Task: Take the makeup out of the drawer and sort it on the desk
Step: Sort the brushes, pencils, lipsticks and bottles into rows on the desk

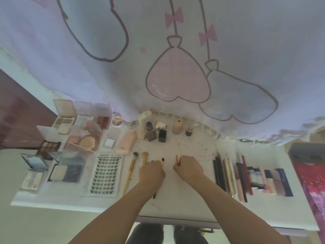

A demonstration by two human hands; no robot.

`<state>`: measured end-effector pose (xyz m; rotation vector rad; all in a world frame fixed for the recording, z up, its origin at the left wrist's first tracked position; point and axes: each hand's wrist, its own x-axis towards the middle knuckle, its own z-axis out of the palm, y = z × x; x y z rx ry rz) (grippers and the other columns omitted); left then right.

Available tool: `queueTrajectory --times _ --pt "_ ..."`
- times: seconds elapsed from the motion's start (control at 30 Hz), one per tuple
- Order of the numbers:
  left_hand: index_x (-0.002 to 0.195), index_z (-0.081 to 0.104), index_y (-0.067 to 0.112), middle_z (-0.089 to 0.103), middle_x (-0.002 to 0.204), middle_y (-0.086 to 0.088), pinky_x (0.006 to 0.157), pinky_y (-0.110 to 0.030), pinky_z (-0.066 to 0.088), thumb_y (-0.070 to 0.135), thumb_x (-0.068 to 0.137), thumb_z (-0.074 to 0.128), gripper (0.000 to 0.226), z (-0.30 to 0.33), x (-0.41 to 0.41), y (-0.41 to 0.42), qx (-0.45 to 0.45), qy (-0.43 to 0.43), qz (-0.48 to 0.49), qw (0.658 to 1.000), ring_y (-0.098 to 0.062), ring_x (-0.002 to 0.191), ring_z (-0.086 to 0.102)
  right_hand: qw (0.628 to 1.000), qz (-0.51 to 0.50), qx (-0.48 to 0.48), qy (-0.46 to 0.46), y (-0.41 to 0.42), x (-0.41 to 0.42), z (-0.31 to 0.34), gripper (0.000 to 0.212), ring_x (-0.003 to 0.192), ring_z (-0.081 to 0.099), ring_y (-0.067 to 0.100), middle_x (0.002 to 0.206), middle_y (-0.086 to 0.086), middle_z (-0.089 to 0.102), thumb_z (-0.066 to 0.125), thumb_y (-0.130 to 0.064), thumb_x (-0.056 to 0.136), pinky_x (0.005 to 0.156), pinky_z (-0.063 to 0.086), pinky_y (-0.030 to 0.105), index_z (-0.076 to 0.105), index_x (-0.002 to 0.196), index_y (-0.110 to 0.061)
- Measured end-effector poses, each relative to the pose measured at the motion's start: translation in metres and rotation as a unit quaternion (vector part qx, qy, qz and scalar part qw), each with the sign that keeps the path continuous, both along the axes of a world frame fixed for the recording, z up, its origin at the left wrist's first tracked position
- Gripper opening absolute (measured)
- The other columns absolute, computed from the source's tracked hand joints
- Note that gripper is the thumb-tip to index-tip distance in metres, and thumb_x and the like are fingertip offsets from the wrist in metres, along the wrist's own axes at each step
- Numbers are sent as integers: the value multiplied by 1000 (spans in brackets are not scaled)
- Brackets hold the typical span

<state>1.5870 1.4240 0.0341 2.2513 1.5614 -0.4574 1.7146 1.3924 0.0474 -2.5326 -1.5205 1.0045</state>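
Note:
Both my hands are over the middle of the white desk (184, 205). My left hand (151, 171) grips a thin brush with a dark tip (162, 160); the brush's handle end shows below my wrist. My right hand (189, 167) pinches a small brush with an orange tip (177, 159). Two gold-handled brushes lie just left of my left hand: a long one (131, 170) and a fluffy tan one (144, 157). The drawer is not in view.
Open palettes and compacts (77, 132) fill the left side, with a lash sheet (105, 175) beside them. Bottles and tubes (158, 132) stand at the back. Pencils, lipsticks and tubes (249, 178) lie in a row on the right. A printed cloth (175, 59) hangs behind.

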Motion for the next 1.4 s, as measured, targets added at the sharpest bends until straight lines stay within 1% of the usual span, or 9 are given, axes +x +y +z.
queueTrajectory --times 0.1,0.27,0.47,0.57,0.7,0.87,1.13,1.27,1.4 --pt "106 56 14 58 114 -5 72 -30 42 21 95 41 20 4 -27 12 8 3 12 1000 -23 101 58 1000 7 0 4 15 -36 -5 30 99 61 27 106 10 64 48 -32 91 71 42 28 61 105 -9" --pt "112 56 10 34 141 0 70 -31 38 18 94 43 23 4 -52 23 12 -21 9 1000 -23 116 51 1000 12 4 -14 30 -70 -11 30 104 60 26 111 9 63 46 -33 93 74 43 28 60 109 -11" --pt "125 43 7 40 134 -10 78 -33 43 26 96 41 35 9 -61 30 20 -16 -4 1000 -27 121 46 999 16 31 -10 30 -75 -11 38 102 59 27 108 9 64 41 -41 96 77 45 30 59 106 -10" --pt "118 44 12 53 121 -9 90 -36 39 35 97 37 32 13 -39 23 55 -8 -73 996 -28 116 47 999 -11 36 -20 19 -41 -3 32 98 60 27 103 9 63 42 -36 96 74 43 30 58 103 -9" --pt "108 47 13 57 109 -6 73 -34 40 32 98 36 24 18 24 -3 19 -100 -115 988 -24 100 54 996 -59 22 -60 -6 27 6 19 91 62 26 88 6 60 43 -26 94 66 40 26 55 89 -12" --pt "109 51 11 58 111 -9 79 -36 44 31 99 35 28 10 102 -45 -44 -131 -131 982 -26 103 53 994 -80 -12 -75 -28 89 9 21 88 61 22 98 5 65 42 -25 94 76 49 30 59 100 -14" --pt "126 44 11 51 123 -9 90 -34 43 30 99 36 34 -6 138 -67 -35 -49 -70 996 -24 114 48 996 0 -19 -82 -26 103 -1 28 98 61 25 103 7 64 44 -31 95 77 46 31 61 104 -10" --pt "120 48 12 54 118 -6 86 -31 43 31 97 39 31 1 127 -67 -36 -130 -4 991 -22 109 51 1000 -16 -21 -2 -22 103 -2 30 91 62 26 91 9 64 48 -36 94 80 47 33 62 92 -9" --pt "102 52 12 60 89 -5 66 -30 40 32 100 38 25 19 100 -58 -63 -205 21 977 -23 82 57 968 -122 -1 221 -16 99 20 30 52 48 15 64 3 56 48 -29 96 50 39 24 62 77 -9"
